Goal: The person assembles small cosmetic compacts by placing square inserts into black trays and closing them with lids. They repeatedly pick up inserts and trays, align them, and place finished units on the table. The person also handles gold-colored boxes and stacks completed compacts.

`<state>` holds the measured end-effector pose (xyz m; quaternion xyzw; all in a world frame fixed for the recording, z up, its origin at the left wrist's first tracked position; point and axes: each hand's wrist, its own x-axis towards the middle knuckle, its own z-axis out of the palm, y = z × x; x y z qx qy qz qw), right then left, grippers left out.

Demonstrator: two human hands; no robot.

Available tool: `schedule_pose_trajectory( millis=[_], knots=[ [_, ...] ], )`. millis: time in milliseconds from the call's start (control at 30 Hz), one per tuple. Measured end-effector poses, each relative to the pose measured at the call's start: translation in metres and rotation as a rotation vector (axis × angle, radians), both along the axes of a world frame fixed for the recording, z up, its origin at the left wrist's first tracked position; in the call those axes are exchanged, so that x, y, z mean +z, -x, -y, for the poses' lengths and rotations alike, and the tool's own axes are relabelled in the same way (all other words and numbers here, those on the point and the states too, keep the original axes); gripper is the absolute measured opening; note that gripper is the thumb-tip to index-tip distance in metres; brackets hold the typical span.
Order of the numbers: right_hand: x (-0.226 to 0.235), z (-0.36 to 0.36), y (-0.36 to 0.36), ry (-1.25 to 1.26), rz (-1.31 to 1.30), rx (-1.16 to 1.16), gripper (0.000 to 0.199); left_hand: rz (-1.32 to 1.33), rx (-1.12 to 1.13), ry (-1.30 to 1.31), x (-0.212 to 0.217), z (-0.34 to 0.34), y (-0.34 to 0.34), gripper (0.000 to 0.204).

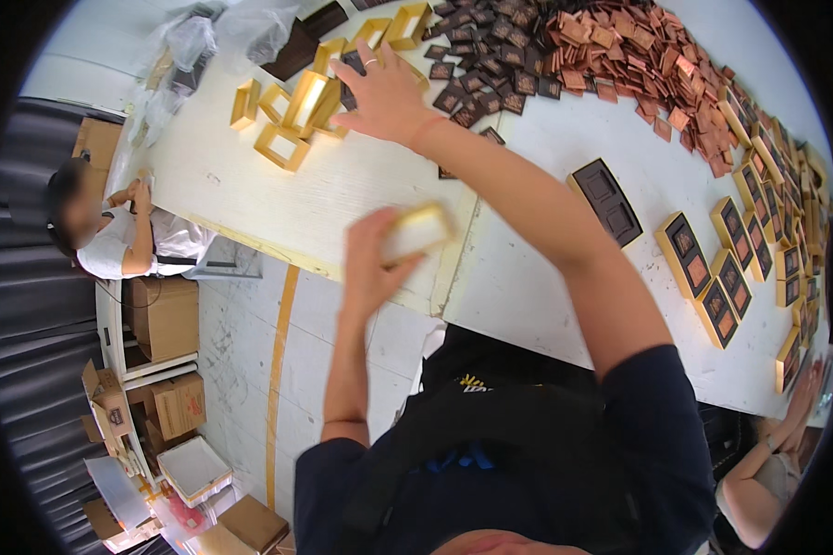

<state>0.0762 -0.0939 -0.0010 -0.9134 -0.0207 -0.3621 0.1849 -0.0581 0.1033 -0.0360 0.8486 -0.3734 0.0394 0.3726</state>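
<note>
My left hand (368, 259) is closed on a gold rectangular box frame (415, 231), held over the near edge of the white table and blurred by motion. Its inside looks pale. My right arm stretches far across the table. At its end my right hand (389, 104) is spread open above a loose cluster of gold box frames (282, 146). A dark tray piece (349, 74) shows under its fingers; whether they touch it I cannot tell. To the right of that hand lies a pile of small dark square packets (491, 46).
A heap of copper-coloured packets (639, 55) covers the far right. A black compartment tray (606, 203) and filled gold boxes (683, 254) lie to the right. One person (130, 231) sits at left; another person's arm (759, 472) shows lower right. Cardboard boxes (178, 405) stand lower left.
</note>
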Motion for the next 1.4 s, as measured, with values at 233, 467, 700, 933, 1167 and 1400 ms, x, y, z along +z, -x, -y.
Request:
schedule_pose_trajectory(
  millis=[233,467,700,933,1167,1400],
  knots=[
    [0.005,0.008,-0.028,-0.098,-0.08,0.129,0.045,-0.119,-0.178,-0.022,0.022,0.025,0.049,0.079],
    [0.061,0.074,0.212,-1.27,-0.533,0.694,0.071,-0.486,-0.033,0.591,0.009,0.049,0.034,0.053],
    [0.038,0.064,0.291,-0.795,-0.388,0.519,0.068,-1.176,-0.238,0.762,0.049,0.092,0.071,0.006],
    [0.036,0.056,0.297,-1.44,-0.552,0.621,0.054,-1.231,-0.216,0.919,0.043,0.088,0.085,0.013],
    [0.034,0.073,0.299,-1.389,-0.429,0.297,0.05,-1.018,0.013,1.046,0.032,0.043,0.072,0.011],
    [0.023,0.035,0.298,-0.025,-0.368,0.243,0.059,-0.609,0.36,1.052,0.023,-0.007,0.035,0.016]
  ],
)
